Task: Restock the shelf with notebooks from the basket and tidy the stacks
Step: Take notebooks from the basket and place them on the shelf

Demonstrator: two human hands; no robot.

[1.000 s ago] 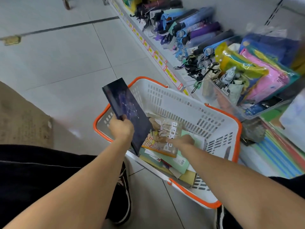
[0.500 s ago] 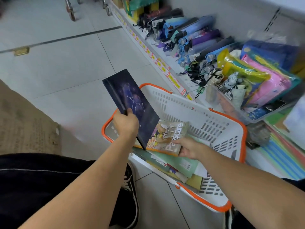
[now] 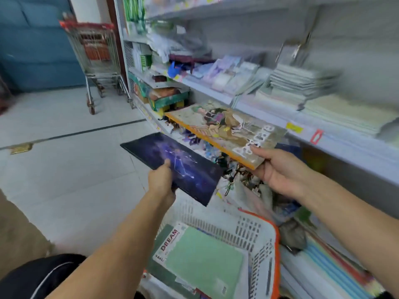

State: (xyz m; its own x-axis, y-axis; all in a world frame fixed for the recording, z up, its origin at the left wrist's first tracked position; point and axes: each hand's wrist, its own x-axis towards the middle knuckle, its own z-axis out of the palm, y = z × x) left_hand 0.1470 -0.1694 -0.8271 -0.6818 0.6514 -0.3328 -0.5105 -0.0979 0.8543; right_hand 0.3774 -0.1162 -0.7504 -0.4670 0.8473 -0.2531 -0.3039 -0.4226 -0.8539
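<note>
My left hand [image 3: 162,181] grips a dark notebook with a star pattern [image 3: 172,162], held nearly flat above the basket. My right hand [image 3: 278,169] pinches the near corner of an orange-edged illustrated notebook [image 3: 224,128], raised toward the middle shelf [image 3: 269,119]. Below my arms stands the white basket with an orange rim [image 3: 261,236]. Inside it lies a green notebook marked DREAM [image 3: 203,260] on top of others. Stacks of pale notebooks [image 3: 302,83] sit on the shelf at the right, blurred.
A metal shopping trolley [image 3: 97,61] stands at the far end of the aisle by a blue wall. Boxed goods [image 3: 168,98] fill the lower shelf end. Striped coloured sheets [image 3: 336,268] lie on the bottom shelf right of the basket. Tiled floor [image 3: 64,169] spreads to the left.
Both hands have lifted their notebooks out of the basket and up toward the shelf. The view has swung up from the basket to the shelves.
</note>
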